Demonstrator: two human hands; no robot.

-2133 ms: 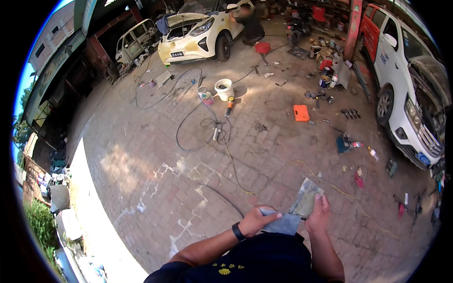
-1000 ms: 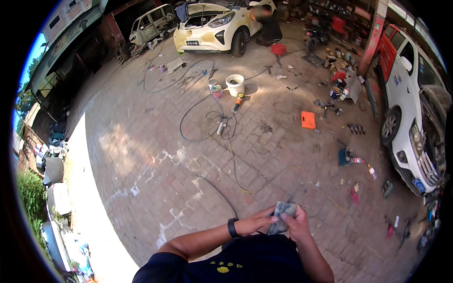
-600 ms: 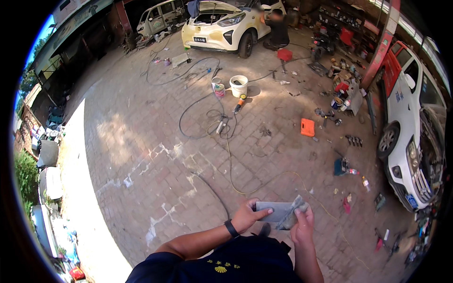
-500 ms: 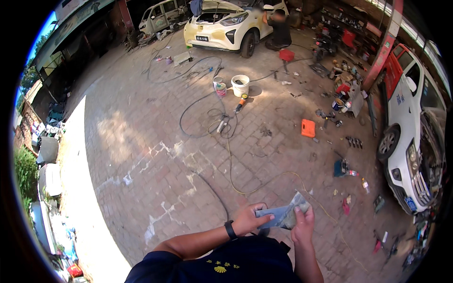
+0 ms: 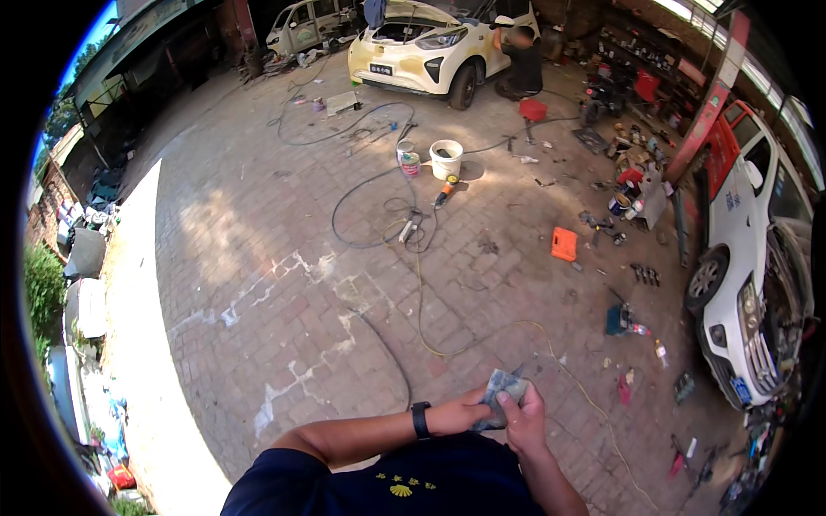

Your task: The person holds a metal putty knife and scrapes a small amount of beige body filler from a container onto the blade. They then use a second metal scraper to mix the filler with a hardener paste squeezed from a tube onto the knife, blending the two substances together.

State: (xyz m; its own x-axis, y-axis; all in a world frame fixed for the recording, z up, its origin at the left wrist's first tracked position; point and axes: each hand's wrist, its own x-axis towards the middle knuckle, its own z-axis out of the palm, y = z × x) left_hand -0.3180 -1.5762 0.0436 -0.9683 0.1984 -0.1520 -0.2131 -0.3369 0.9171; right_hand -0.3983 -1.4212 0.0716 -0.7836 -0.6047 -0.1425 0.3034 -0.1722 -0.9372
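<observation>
Grey crumpled cloth (image 5: 502,394) sits bunched between my two hands, held in front of my chest above the brick paving (image 5: 258,284). My left hand (image 5: 460,413), black watch (image 5: 420,420) on its wrist, grips the cloth's lower left side; my right hand (image 5: 523,416) has fingers clenched over its right side, thumb pressing on top.
</observation>
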